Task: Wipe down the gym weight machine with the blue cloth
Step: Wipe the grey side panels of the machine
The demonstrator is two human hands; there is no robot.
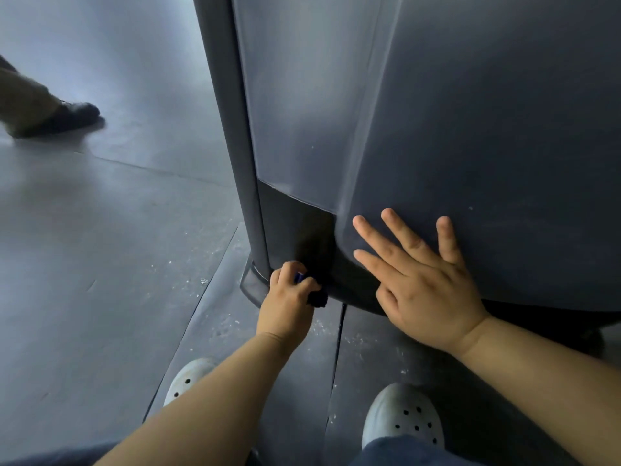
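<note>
The weight machine's dark grey shroud (453, 112) fills the upper right of the view and reaches down to the floor. My left hand (285, 301) is closed around a bunched dark blue cloth (317, 295) and presses it against the bottom edge of the shroud, beside the upright post (232, 129). My right hand (420, 280) lies flat on the lower panel with its fingers spread, holding nothing. Most of the cloth is hidden inside my fist.
The machine's foot plate (252, 284) sits on dark rubber floor mats (100, 264) with seams and white specks of dust. My two pale clogs (403, 418) stand just below my arms. Another person's leg and dark shoe (64, 116) are at the far left.
</note>
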